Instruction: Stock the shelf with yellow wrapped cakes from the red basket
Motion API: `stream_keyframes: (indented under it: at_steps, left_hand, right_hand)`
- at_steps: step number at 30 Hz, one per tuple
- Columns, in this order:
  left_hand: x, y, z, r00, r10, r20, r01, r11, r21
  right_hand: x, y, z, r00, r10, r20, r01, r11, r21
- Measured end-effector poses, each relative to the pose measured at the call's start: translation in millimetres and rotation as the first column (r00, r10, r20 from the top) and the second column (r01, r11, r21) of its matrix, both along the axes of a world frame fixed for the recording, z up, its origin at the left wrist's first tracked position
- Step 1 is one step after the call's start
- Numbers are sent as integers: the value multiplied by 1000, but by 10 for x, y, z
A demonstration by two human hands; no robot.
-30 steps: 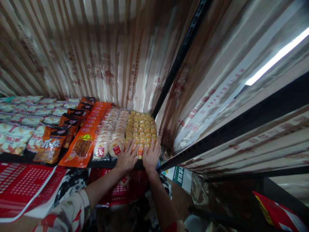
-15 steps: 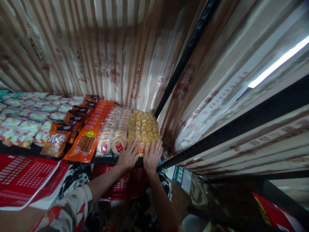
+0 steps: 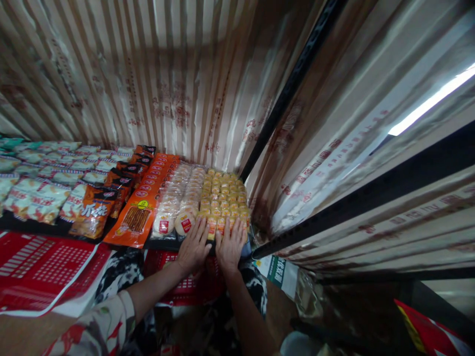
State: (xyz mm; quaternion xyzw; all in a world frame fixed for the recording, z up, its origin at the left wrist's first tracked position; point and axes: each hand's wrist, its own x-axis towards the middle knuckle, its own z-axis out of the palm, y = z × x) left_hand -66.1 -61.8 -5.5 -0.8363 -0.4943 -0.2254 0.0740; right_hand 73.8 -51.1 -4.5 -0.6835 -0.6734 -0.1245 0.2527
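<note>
Rows of small yellow wrapped snacks point(image 3: 222, 190) fill the right end of a black shelf point(image 3: 166, 244). My left hand point(image 3: 193, 245) lies at their front left corner, fingers stretched out, beside the round white wrapped cakes point(image 3: 185, 220). Flat against the front row of yellow snacks rests my right hand point(image 3: 230, 245), its fingers extended and slightly apart. Neither hand is closed around anything. Left of the cakes, an orange packet point(image 3: 135, 222) of brown sticks lies at the front of a row of similar orange packets.
Orange-and-black snack bags point(image 3: 92, 210) and pale snack packets point(image 3: 40, 198) cover the shelf farther left. Red baskets point(image 3: 40, 272) stand below. A dark metal post point(image 3: 285, 99) rises at the right corner, against a striped sheet wall point(image 3: 178, 74).
The whole view has shifted slightly. My right hand has moved a little left along the front of the yellow snacks, closer to my left hand, uncovering some at the right.
</note>
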Motion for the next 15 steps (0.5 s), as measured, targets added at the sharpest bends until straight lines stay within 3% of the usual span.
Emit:
stream_keyframes:
  at_steps: [7,15]
  left_hand:
    - [17,24,-10,999,-2,-47,0,1000,-31]
    - [-16,-24,9,1000,9,23,-9,1000,-1]
  right_hand:
    - [-22,11,-21,1000,-9,-8,9,1000,-16]
    - [1,-22,-43,1000,14,20,-14,999,32]
